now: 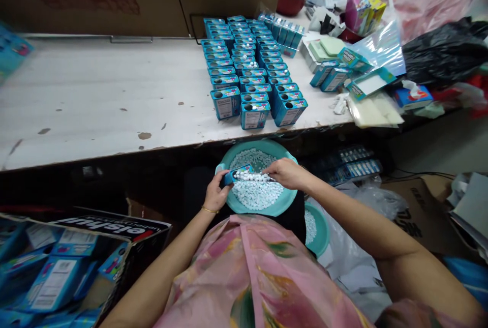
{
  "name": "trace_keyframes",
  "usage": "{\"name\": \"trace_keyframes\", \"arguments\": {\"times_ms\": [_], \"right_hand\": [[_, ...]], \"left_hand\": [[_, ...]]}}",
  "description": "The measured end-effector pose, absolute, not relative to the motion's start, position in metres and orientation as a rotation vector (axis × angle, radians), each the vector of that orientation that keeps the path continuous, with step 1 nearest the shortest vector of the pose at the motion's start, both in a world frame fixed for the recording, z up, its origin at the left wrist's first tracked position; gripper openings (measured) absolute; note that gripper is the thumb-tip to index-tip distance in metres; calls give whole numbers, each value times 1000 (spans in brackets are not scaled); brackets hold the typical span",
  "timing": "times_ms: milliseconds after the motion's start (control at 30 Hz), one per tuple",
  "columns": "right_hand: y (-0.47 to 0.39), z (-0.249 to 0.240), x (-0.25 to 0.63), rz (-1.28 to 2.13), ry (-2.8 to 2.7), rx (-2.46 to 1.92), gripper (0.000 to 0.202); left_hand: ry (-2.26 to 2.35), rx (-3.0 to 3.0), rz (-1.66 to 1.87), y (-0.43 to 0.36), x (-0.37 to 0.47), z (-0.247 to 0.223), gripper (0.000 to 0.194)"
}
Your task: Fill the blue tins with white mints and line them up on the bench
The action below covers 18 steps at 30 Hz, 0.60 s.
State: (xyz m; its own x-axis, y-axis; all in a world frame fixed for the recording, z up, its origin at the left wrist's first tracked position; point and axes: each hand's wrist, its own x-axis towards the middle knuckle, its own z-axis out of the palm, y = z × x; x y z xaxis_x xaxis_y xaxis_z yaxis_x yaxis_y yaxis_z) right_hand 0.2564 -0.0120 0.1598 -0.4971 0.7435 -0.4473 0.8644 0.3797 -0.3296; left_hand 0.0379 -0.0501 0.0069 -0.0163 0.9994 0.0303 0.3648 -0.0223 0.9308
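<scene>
My left hand (216, 193) grips a small blue candy box (230, 177), tilted over a turquoise basin (287, 203). My right hand (286, 173) is closed on the handle end of a scoop (271, 179), whose shape is mostly hidden under a heap of white candies (253, 177). The scoop's far end meets the mouth of the box. Loose white candies (256, 196) fill the basin, which rests on my lap below the table edge.
Rows of upright blue boxes (254, 114) stand on the white table (114, 94), some with white candies on top. At lower left, a carton (127, 267) holds more blue boxes. A second turquoise basin (324, 229) sits lower right. Packaging and a black bag (442, 53) crowd the table's right.
</scene>
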Motion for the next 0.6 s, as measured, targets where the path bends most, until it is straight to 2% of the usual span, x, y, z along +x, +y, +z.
{"name": "trace_keyframes", "arguments": {"times_ms": [133, 233, 400, 600], "right_hand": [[-13, 178, 233, -448, 2349, 1335, 27], [-17, 186, 220, -338, 2342, 1301, 28], [-22, 194, 221, -305, 2359, 1292, 28], [-26, 183, 273, -439, 2354, 1416, 30]], "left_hand": [[1461, 1530, 1029, -51, 39, 8, 34], [1452, 1541, 1027, -51, 39, 9, 34], [1450, 1519, 1039, -51, 39, 8, 34], [1416, 1410, 1091, -53, 31, -5, 37]]}}
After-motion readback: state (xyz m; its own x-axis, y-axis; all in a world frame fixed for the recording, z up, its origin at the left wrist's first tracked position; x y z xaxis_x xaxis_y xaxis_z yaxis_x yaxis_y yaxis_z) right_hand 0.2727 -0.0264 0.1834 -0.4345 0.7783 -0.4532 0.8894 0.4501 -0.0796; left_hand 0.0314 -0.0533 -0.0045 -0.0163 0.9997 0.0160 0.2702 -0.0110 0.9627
